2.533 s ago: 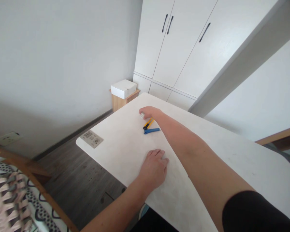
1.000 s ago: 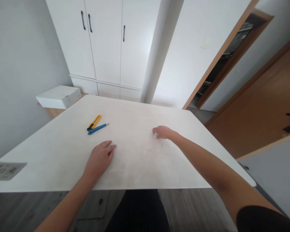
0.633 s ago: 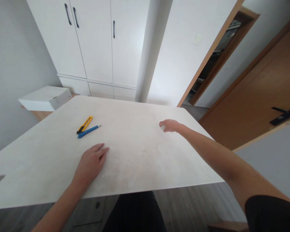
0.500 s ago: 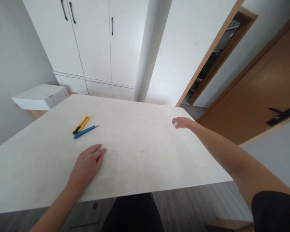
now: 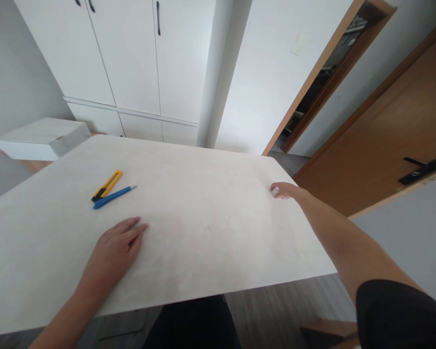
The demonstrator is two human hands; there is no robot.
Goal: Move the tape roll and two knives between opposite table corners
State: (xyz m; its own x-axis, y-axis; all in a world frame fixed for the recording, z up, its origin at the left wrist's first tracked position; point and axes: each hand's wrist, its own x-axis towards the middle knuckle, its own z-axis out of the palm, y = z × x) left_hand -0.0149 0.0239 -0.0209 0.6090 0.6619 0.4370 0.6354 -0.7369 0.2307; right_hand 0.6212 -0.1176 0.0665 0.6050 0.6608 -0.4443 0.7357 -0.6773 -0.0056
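Observation:
My left hand [image 5: 112, 249] lies flat and open on the white table [image 5: 203, 228], fingers stretched toward the middle. My right hand [image 5: 282, 190] is stretched out to the table's far right side, near its edge, closed around a small whitish object [image 5: 275, 192] that I cannot make out. A yellow utility knife [image 5: 106, 184] and a blue pen [image 5: 113, 197] lie side by side on the left part of the table, just beyond my left hand.
White wardrobe doors [image 5: 131, 53] stand behind the table. A white box [image 5: 39, 138] sits on a low wooden stand at the far left. An open doorway [image 5: 323, 82] and a brown wooden door [image 5: 392, 131] are to the right.
My right hand has carried the small whitish object from beside the knife and pen across to the table's right edge. The view has turned right. My left hand stays flat.

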